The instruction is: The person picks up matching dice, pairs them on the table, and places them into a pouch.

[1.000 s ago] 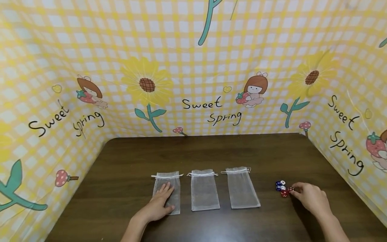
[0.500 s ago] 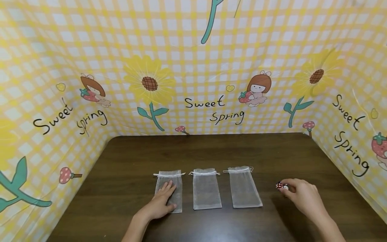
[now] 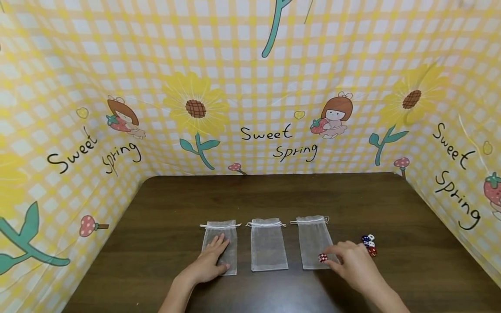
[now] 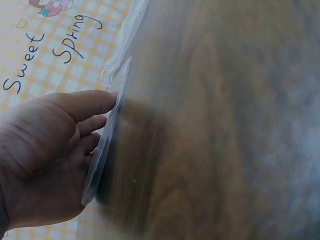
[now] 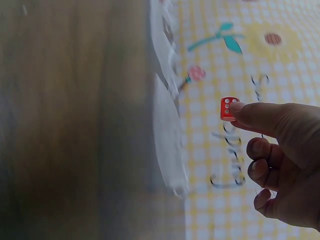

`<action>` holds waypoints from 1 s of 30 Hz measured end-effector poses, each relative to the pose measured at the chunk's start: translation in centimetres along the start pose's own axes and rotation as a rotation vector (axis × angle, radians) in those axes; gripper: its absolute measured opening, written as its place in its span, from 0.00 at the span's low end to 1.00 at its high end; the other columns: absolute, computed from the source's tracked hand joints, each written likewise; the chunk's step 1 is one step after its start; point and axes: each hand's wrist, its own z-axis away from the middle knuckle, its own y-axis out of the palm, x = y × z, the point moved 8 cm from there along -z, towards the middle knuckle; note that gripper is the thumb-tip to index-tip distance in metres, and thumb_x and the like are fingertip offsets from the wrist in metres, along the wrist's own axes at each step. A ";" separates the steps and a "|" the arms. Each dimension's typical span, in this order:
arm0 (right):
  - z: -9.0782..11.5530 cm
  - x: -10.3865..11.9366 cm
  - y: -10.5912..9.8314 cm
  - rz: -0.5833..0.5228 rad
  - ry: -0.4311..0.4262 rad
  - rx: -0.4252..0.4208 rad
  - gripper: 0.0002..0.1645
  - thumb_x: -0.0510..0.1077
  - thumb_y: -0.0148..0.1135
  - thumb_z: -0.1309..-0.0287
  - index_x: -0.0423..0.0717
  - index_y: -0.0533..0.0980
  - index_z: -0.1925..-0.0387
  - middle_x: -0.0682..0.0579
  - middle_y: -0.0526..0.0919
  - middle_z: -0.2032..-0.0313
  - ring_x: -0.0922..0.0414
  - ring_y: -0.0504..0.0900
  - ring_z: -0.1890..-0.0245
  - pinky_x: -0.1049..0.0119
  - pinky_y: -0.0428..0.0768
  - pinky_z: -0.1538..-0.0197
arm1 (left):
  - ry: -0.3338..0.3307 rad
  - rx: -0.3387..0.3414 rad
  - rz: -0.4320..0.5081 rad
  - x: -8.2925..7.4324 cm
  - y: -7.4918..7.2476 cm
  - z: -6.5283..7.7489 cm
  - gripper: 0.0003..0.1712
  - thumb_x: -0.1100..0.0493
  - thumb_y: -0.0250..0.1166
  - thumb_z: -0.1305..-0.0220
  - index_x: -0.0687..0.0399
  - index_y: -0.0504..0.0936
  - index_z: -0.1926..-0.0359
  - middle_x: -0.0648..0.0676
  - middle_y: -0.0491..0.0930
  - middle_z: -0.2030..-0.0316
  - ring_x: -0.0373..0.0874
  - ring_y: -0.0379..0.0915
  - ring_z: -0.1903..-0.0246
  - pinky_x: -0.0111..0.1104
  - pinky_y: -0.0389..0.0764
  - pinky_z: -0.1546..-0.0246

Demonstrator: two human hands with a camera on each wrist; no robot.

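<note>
My right hand (image 3: 355, 266) pinches a red die (image 3: 322, 258) with white pips between thumb and index finger; it overlaps the lower part of the right-hand sheer white drawstring bag (image 3: 313, 239). In the right wrist view the same die (image 5: 227, 108) shows at the thumb tip, the other fingers curled back. My left hand (image 3: 209, 264) rests on the left drawstring bag (image 3: 232, 256), fingers spread out, and the left wrist view has the thumb (image 4: 95, 102) at that bag's edge. Between them a third drawstring bag (image 3: 268, 250) lies flat with its cord at the far end.
Right of the bags, beside my right wrist, several blue, white and red dice (image 3: 372, 244) sit in a tight cluster. Everything lies on a dark brown wooden table (image 3: 250, 195). A yellow checked cloth (image 3: 250, 87) with printed flowers stands round its back and sides.
My right hand has picked the red die out of the cluster and carried it left to over the right bag. The left hand stays on its bag; the head view shifted slightly.
</note>
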 end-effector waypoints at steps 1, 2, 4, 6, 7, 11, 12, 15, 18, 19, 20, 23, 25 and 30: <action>0.0 0.4 0.5 -0.003 -0.003 0.022 0.14 0.45 0.76 0.68 0.59 0.82 0.73 0.73 0.71 0.81 0.71 0.65 0.78 0.70 0.58 0.74 | -0.001 0.001 0.002 0.0 0.0 0.0 0.38 0.61 0.64 0.43 0.69 0.59 0.35 0.69 0.48 0.33 0.63 0.37 0.33 0.55 0.43 0.37; 0.0 0.8 1.0 -0.006 -0.015 0.036 0.13 0.45 0.76 0.68 0.59 0.82 0.73 0.71 0.73 0.80 0.70 0.67 0.77 0.69 0.58 0.73 | -0.002 0.002 0.004 0.0 0.0 0.0 0.38 0.61 0.64 0.43 0.69 0.59 0.35 0.69 0.48 0.33 0.63 0.37 0.33 0.55 0.43 0.37; 0.0 1.7 1.9 -0.017 -0.039 0.071 0.11 0.47 0.75 0.65 0.59 0.82 0.73 0.67 0.79 0.76 0.67 0.72 0.74 0.68 0.60 0.72 | -0.001 0.001 0.003 0.0 0.1 0.0 0.38 0.61 0.64 0.43 0.69 0.59 0.35 0.69 0.48 0.33 0.63 0.37 0.33 0.55 0.43 0.37; 0.0 2.5 2.8 -0.032 -0.060 0.113 0.10 0.48 0.74 0.63 0.60 0.82 0.74 0.66 0.81 0.74 0.65 0.75 0.72 0.67 0.60 0.71 | 0.000 0.001 0.003 0.0 0.1 0.0 0.38 0.61 0.64 0.43 0.69 0.59 0.35 0.69 0.48 0.33 0.63 0.37 0.33 0.55 0.43 0.37; 0.0 2.9 3.2 -0.032 -0.078 0.126 0.09 0.49 0.74 0.63 0.60 0.82 0.74 0.66 0.80 0.74 0.64 0.75 0.72 0.67 0.61 0.71 | 0.001 0.000 0.004 0.0 0.1 0.0 0.38 0.61 0.64 0.43 0.69 0.59 0.35 0.69 0.48 0.33 0.63 0.37 0.33 0.55 0.43 0.37; 0.1 4.4 4.6 -0.052 -0.128 0.198 0.09 0.49 0.74 0.63 0.61 0.82 0.75 0.68 0.80 0.74 0.63 0.76 0.70 0.66 0.62 0.69 | 0.001 0.001 0.006 0.1 0.1 0.0 0.38 0.60 0.64 0.43 0.69 0.59 0.35 0.69 0.48 0.33 0.63 0.37 0.33 0.55 0.42 0.37; 0.2 4.7 4.9 -0.056 -0.139 0.216 0.09 0.49 0.74 0.63 0.61 0.82 0.75 0.68 0.80 0.74 0.63 0.75 0.69 0.66 0.62 0.69 | 0.000 0.002 0.007 0.1 0.1 0.0 0.38 0.60 0.64 0.43 0.69 0.59 0.35 0.69 0.48 0.33 0.63 0.37 0.33 0.55 0.42 0.37; 0.4 5.4 5.7 -0.080 -0.162 0.282 0.08 0.48 0.73 0.62 0.61 0.82 0.74 0.70 0.79 0.73 0.65 0.74 0.70 0.68 0.58 0.70 | 0.002 0.001 0.005 0.2 0.1 -0.1 0.39 0.60 0.64 0.43 0.68 0.59 0.34 0.69 0.48 0.33 0.63 0.36 0.33 0.56 0.42 0.37; 0.6 5.9 6.5 -0.112 -0.184 0.345 0.08 0.48 0.73 0.60 0.61 0.82 0.74 0.70 0.78 0.74 0.67 0.73 0.70 0.69 0.56 0.71 | 0.005 0.001 0.005 0.2 0.2 -0.1 0.39 0.60 0.64 0.43 0.68 0.59 0.34 0.69 0.47 0.33 0.63 0.36 0.33 0.56 0.42 0.37; 0.7 6.0 6.7 -0.121 -0.191 0.357 0.07 0.48 0.72 0.59 0.61 0.82 0.73 0.70 0.78 0.73 0.68 0.73 0.71 0.69 0.56 0.71 | 0.007 0.001 0.003 0.2 0.2 -0.1 0.38 0.60 0.64 0.43 0.69 0.59 0.34 0.69 0.47 0.33 0.63 0.36 0.33 0.56 0.42 0.37; 0.8 6.1 6.8 -0.128 -0.196 0.367 0.07 0.48 0.72 0.59 0.60 0.82 0.73 0.70 0.78 0.73 0.68 0.73 0.70 0.69 0.56 0.72 | 0.011 -0.001 0.001 0.2 0.2 -0.1 0.38 0.60 0.64 0.43 0.69 0.59 0.35 0.69 0.48 0.33 0.63 0.37 0.33 0.56 0.42 0.37; 0.9 6.2 7.2 -0.134 -0.204 0.381 0.08 0.48 0.73 0.60 0.59 0.82 0.73 0.70 0.79 0.72 0.68 0.74 0.70 0.69 0.56 0.72 | 0.015 -0.005 -0.004 0.2 0.2 -0.1 0.38 0.61 0.64 0.43 0.69 0.59 0.35 0.69 0.48 0.33 0.64 0.37 0.33 0.55 0.43 0.37; 0.9 6.2 7.2 -0.130 -0.199 0.383 0.08 0.47 0.73 0.60 0.59 0.82 0.72 0.69 0.79 0.72 0.68 0.74 0.70 0.69 0.56 0.71 | 0.018 -0.007 -0.006 0.1 0.1 -0.1 0.38 0.61 0.64 0.43 0.69 0.59 0.35 0.70 0.48 0.33 0.64 0.37 0.33 0.56 0.43 0.37; 0.9 5.6 7.1 -0.146 -0.137 0.423 0.12 0.48 0.73 0.59 0.58 0.82 0.68 0.68 0.80 0.70 0.67 0.75 0.69 0.68 0.57 0.70 | 0.021 -0.006 0.000 0.1 0.1 -0.1 0.38 0.61 0.64 0.43 0.69 0.59 0.35 0.70 0.48 0.33 0.64 0.37 0.33 0.56 0.43 0.37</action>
